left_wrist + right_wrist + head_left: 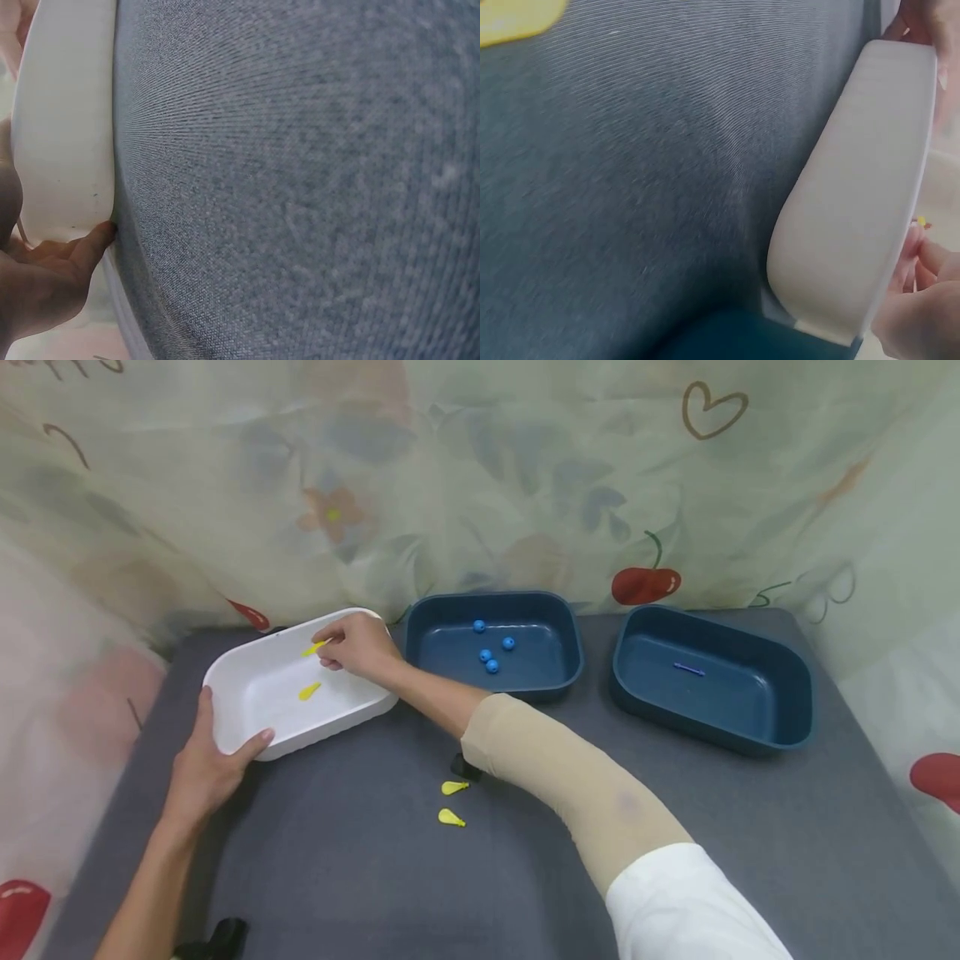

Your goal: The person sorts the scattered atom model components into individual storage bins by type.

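Note:
At the left stands a white plastic tub [255,647], tilted across the table. My left hand [206,770] grips its near-left corner, thumb over the near rim and fingers along the end wall; in the left wrist view a fingertip [97,238] touches the wall's lower edge. Inside the far part of the tub, my right hand [358,645] pinches a small yellow bulb-shaped piece [311,649]. A second yellow bulb-shaped piece [309,691] lies on the tub's floor below it. Two more, an upper piece [453,787] and a lower piece [451,817], lie on the grey cloth.
Behind the right forearm is a dark blue tub [495,602] with several blue beads [508,643]. Another dark blue tub [708,733] at the right holds a small purple rod [689,669]. A black object [465,767] sits partly under the right arm. A patterned curtain [480,485] hangs behind.

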Action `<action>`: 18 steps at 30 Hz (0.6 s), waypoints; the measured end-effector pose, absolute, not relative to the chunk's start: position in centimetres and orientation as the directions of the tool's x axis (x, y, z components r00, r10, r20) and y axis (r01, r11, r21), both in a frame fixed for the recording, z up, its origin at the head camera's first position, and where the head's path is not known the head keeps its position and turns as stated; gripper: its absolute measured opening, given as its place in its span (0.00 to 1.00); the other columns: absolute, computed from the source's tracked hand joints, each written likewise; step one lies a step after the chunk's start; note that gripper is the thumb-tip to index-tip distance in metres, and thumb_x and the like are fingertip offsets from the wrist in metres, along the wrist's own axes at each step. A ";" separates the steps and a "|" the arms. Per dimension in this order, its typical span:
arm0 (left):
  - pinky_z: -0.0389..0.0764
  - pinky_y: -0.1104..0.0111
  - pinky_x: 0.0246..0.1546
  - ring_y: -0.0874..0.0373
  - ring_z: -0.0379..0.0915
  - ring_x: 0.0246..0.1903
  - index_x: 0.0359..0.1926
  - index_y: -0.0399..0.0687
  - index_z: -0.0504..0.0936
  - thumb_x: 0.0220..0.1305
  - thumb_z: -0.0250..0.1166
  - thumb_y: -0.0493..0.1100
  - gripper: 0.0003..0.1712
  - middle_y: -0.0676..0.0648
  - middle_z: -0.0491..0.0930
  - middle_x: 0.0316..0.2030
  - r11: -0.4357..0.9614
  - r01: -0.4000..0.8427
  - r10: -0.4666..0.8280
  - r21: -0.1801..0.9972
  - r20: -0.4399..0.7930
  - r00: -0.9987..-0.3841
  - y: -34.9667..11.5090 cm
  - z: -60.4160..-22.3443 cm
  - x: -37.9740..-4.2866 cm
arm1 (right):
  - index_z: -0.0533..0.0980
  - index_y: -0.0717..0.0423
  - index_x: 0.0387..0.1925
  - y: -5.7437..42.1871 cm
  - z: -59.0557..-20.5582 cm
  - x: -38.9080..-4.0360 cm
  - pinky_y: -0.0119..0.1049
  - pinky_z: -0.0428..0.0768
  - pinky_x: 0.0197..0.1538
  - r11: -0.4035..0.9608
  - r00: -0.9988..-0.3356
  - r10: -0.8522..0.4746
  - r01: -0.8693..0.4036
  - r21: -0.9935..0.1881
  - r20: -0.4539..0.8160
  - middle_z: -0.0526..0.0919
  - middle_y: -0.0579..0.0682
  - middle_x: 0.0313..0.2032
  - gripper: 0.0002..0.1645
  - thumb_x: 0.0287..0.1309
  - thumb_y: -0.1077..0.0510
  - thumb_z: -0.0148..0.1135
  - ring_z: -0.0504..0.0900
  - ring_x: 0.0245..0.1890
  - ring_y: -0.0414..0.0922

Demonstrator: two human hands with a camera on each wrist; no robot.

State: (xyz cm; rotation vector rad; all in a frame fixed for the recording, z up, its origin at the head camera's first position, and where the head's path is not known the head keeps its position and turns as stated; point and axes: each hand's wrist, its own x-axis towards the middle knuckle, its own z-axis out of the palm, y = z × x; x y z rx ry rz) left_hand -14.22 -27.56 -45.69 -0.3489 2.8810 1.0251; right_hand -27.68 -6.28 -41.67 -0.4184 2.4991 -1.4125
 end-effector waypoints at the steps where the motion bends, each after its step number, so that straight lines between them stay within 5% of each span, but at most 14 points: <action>1: 0.50 0.36 0.65 0.22 0.45 0.68 0.78 0.48 0.25 0.66 0.63 0.62 0.63 0.26 0.40 0.74 0.754 -0.233 -0.192 0.615 -0.133 -0.972 -27.6 -45.7 -14.2 | 0.86 0.53 0.46 -6.6 -41.8 -27.8 0.21 0.73 0.28 0.500 -0.931 -0.359 -0.129 -0.856 -0.069 0.84 0.42 0.22 0.12 0.62 0.61 0.67 0.80 0.21 0.32; 18: 0.49 0.36 0.67 0.24 0.43 0.70 0.77 0.48 0.25 0.66 0.63 0.62 0.62 0.27 0.38 0.74 0.750 -0.242 -0.196 0.615 -0.142 -0.970 -27.6 -45.7 -14.1 | 0.87 0.55 0.38 -8.0 -43.5 -28.8 0.20 0.71 0.25 0.450 -0.958 -0.279 -0.074 -0.890 -0.061 0.86 0.44 0.22 0.07 0.56 0.63 0.70 0.80 0.19 0.32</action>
